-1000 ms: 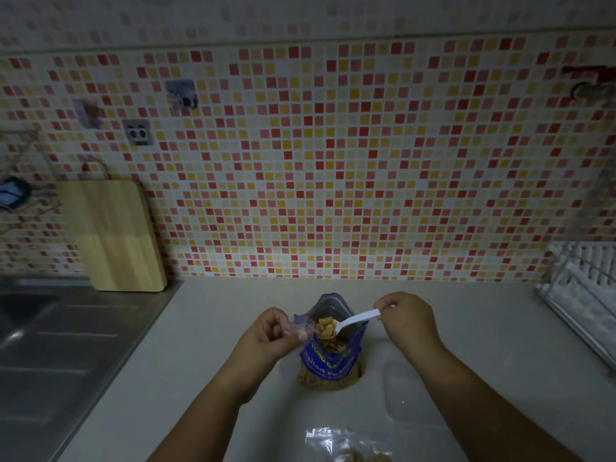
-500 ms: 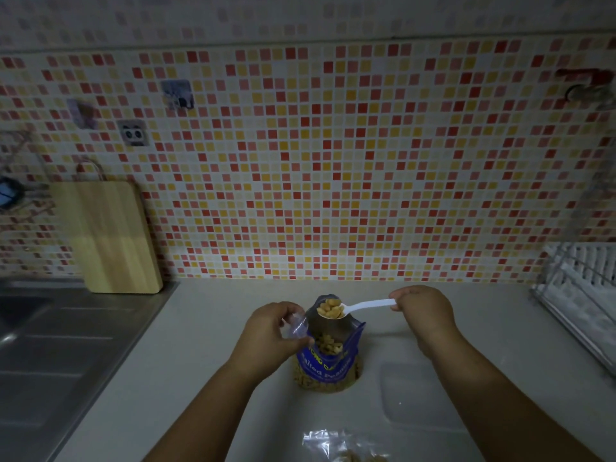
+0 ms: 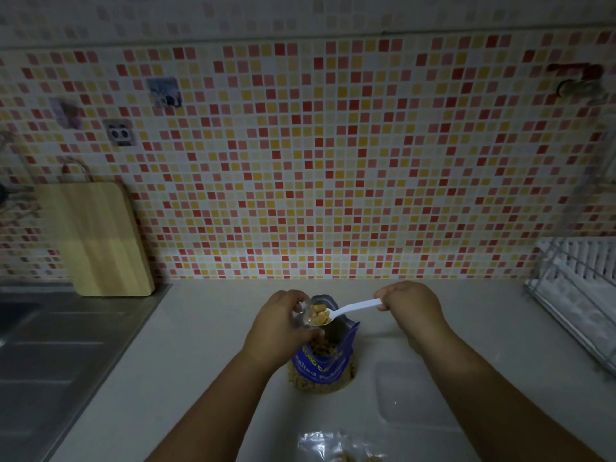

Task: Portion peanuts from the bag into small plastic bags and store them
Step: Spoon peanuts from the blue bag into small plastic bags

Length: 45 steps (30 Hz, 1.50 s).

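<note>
A blue peanut bag (image 3: 322,365) stands open on the pale counter (image 3: 206,355), peanuts showing inside. My left hand (image 3: 283,331) grips a small clear plastic bag (image 3: 301,315) just above the big bag's left rim, its mouth facing right. My right hand (image 3: 411,310) pinches the handle of a white plastic spoon (image 3: 355,307). The spoon's bowl, heaped with peanuts (image 3: 319,315), sits at the mouth of the small bag. A filled clear bag (image 3: 336,448) lies at the near edge of the view.
A clear flat lid or container (image 3: 410,395) lies right of the peanut bag. A steel sink (image 3: 50,355) fills the left, with a wooden cutting board (image 3: 100,241) leaning on the tiled wall. A white dish rack (image 3: 580,288) stands at the right.
My right hand lifted the loaded spoon out of the peanut bag and carried it left to the small bag's mouth. My left hand rose slightly with the small bag.
</note>
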Motion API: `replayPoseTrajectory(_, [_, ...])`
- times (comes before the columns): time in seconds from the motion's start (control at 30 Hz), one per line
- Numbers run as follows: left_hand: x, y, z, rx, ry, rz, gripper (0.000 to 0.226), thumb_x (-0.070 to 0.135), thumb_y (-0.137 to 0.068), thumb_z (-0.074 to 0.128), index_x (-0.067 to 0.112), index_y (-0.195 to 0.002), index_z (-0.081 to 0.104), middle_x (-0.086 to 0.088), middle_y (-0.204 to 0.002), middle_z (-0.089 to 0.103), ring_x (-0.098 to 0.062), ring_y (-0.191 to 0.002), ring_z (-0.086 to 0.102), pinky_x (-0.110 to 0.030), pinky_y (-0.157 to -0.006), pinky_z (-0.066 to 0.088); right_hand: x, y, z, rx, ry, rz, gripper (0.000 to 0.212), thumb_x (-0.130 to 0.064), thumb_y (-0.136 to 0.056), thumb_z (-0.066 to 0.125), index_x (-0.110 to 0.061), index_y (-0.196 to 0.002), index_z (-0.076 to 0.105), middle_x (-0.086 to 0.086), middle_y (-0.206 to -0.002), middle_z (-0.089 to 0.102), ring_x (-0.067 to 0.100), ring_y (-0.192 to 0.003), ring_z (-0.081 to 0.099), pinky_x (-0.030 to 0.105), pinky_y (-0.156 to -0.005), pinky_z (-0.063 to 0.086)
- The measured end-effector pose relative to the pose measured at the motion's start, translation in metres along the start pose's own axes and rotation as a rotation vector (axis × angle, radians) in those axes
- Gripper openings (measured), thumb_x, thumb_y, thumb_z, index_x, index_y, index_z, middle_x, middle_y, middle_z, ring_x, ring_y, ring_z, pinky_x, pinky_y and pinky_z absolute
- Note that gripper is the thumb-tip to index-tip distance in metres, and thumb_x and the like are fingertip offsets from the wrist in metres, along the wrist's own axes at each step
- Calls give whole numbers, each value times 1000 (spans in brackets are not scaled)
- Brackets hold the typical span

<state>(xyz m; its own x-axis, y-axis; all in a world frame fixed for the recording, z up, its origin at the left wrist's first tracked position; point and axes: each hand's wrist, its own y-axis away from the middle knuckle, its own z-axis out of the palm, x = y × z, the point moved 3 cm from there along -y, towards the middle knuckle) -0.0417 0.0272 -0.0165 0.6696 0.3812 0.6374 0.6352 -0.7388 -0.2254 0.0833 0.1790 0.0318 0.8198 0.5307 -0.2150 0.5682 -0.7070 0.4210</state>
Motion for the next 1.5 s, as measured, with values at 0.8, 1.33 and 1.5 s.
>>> replayPoseTrajectory(0.8, [3,0,-3,45,359,-126,45,30,-65,83,22,-100,56,6,-84,61,-4,-70,57,-6,-55,43,-68,61,-50,754,-25,-636,22,-9,-90,47,-11,-104,64,8,-97,65,23,-116,43,30,-84,43])
replayPoseTrajectory(1.33, [-5,14,-14,126,827,-114,38,6,-70,77,17,-100,57,-1,-98,68,-18,-93,66,-24,-79,55,-42,17,37,414,158,-406,25,-19,-85,58,-17,-110,62,8,-111,52,26,-105,52,32,-89,45])
replayPoseTrajectory(1.5, [-14,18,-18,130,820,-116,37,3,-70,76,17,-99,57,-2,-99,67,-12,-92,65,-17,-73,54,-38,8,64,346,-68,-401,22,-18,-89,49,-18,-105,64,11,-113,55,27,-100,56,31,-82,46])
